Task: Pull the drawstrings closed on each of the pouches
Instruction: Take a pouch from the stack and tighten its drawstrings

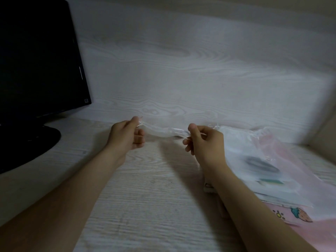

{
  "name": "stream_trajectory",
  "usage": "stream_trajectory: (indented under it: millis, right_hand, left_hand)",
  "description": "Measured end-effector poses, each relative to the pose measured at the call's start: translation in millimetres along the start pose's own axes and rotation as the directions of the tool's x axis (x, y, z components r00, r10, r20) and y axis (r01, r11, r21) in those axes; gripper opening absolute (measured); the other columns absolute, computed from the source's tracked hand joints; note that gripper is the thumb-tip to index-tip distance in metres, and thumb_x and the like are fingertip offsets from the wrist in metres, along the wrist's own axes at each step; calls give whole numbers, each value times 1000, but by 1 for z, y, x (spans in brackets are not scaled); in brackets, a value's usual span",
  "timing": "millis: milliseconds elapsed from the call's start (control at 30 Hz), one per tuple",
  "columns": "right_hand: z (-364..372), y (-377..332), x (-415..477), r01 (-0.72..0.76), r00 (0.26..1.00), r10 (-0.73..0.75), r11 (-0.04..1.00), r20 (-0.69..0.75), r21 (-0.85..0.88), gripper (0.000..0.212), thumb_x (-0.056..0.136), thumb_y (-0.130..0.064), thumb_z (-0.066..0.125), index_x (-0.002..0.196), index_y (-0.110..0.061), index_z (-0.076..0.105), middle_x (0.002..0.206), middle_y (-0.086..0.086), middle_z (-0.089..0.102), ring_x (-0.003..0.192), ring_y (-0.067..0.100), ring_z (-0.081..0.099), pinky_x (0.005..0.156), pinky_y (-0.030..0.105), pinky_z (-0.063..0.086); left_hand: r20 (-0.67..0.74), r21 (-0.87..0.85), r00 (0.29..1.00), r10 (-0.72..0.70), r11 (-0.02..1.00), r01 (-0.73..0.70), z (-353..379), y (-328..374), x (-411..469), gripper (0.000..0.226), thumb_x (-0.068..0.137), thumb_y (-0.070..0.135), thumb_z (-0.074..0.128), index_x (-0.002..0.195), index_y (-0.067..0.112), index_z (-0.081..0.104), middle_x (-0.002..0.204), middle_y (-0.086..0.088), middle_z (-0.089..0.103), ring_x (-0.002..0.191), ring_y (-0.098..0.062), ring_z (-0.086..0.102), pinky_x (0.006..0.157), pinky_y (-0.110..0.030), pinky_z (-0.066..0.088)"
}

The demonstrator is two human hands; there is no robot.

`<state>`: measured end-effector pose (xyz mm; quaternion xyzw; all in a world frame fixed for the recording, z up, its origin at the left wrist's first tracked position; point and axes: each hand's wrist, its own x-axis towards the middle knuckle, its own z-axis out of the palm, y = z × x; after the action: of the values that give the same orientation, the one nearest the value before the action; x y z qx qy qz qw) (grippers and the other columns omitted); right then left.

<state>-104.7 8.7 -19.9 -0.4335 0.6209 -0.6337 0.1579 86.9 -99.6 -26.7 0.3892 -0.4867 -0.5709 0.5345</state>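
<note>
Holds a sheer white pouch (160, 131) stretched in the air just above the pale wooden bench (145, 197). Pinches one end in the left hand (130, 135), thumb against curled fingers, and the other in the right hand (203, 140), clamped likewise, probably on the drawstrings, though blur hides the cords. Just right of that hand, a pile (258, 160) of more pouches on a pink sheet (312, 180); far left, a dark monitor (36, 60).

Before us, a pale wood-grain worktop (145, 197): at its left we see a black monitor (36, 60) standing on its rounded base (27, 142); at its right, a pile of sheer white pouches (254, 160) lies on pink cartoon-printed material (320, 237).
</note>
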Motion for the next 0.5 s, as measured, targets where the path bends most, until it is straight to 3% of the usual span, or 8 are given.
stream_trajectory:
  millis: [133,267,400,500]
  right_hand:
    - [-3,-11,-6,-49,999,48,977,10,208,36,103,-35,64,100,1,69,70,13,73,54,23,64,50,30,49]
    - [-4,-18,-10,-106,994,102,935,32,340,39,102,-40,64,103,-2,73,72,13,73,57,22,69,51,26,54]
    - [-6,-22,-11,-163,987,151,906,63,390,37,100,-41,66,101,-5,75,82,13,78,68,22,75,56,26,58]
    - [-9,-23,-10,-192,981,158,893,117,408,16,98,-19,71,105,-5,75,95,13,80,84,26,79,65,30,61]
  left_hand:
    - [38,-249,989,-144,957,148,2,9,-5,16,98,25,61,87,16,68,63,1,59,48,-10,54,60,-28,56]
    - [82,-390,979,-184,898,202,0,11,-6,17,96,18,55,84,13,65,68,-1,63,54,-9,61,65,-31,60]
    - [116,-358,979,-165,913,196,0,9,-5,10,95,11,57,93,11,67,73,-3,63,56,-10,61,63,-29,62]
    - [57,-272,989,-133,951,144,-1,5,-2,10,95,10,63,99,10,71,76,-4,66,59,-11,61,61,-28,60]
